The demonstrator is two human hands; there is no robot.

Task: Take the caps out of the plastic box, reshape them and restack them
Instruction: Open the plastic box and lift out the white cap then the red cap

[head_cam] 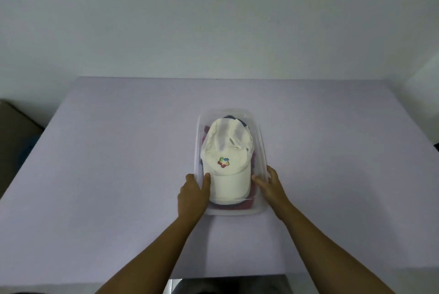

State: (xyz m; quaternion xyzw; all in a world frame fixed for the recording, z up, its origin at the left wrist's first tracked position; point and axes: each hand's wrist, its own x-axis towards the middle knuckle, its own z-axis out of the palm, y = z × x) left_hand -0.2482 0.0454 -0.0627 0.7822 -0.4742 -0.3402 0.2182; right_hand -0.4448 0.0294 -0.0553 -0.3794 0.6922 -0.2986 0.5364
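Pale bare wall (pixel 213 20) at the back, lavender table (pixel 107 151) filling most of my view. Clear plastic box (pixel 228 111) sits on the table right of centre, long side running away from me. It holds a stack of caps.

On top I see a white cap (pixel 225 141), brim toward me, crown crumpled and dented. Both forearms reach in from the bottom edge.

Left hand (pixel 191 196) grips the box's left wall near the front corner: thumb (pixel 206 181) inside, against the white brim, fingers outside. Right hand (pixel 270 186) grips the right wall the same way, thumb inside, fingers outside.

Red cap (pixel 228 206) shows under the white one at the near end and along both sides. Dark cap (pixel 234 118) peeks out at the far end. Small multicolour logo (pixel 223 162) sits on the white cap's front panel.
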